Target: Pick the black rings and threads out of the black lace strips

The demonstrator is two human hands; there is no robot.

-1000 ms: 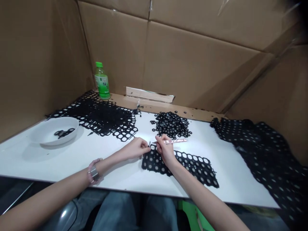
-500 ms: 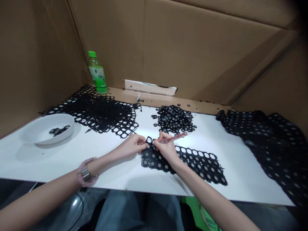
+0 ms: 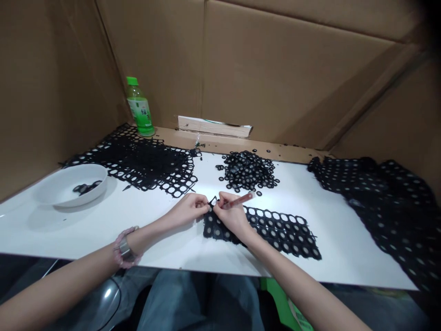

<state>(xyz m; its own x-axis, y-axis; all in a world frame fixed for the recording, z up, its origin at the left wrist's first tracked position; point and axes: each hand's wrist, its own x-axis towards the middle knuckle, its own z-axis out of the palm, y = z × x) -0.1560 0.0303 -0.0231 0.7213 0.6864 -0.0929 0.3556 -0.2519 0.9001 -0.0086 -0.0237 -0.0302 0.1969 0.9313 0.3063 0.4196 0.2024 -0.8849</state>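
Observation:
My left hand (image 3: 189,209) pinches a small black ring piece (image 3: 212,201) at the top edge of a black perforated mesh sheet (image 3: 275,234). My right hand (image 3: 232,215) grips a slim pink-handled cutter (image 3: 239,200), with its tip hidden among my fingers and close to that ring. Both hands rest just above the sheet and nearly touch each other. Behind them lies a heap of loose black rings (image 3: 246,171).
A white bowl (image 3: 58,195) holding a few black rings stands at the left, beside a large black mesh sheet (image 3: 144,168). Another mesh sheet (image 3: 375,202) lies at the right. A green-capped tea bottle (image 3: 139,108) stands at the back. Cardboard walls surround the white table (image 3: 103,239).
My hands have moved closer together over the sheet, and the cutter now slants up and right. The view has shifted slightly with my head.

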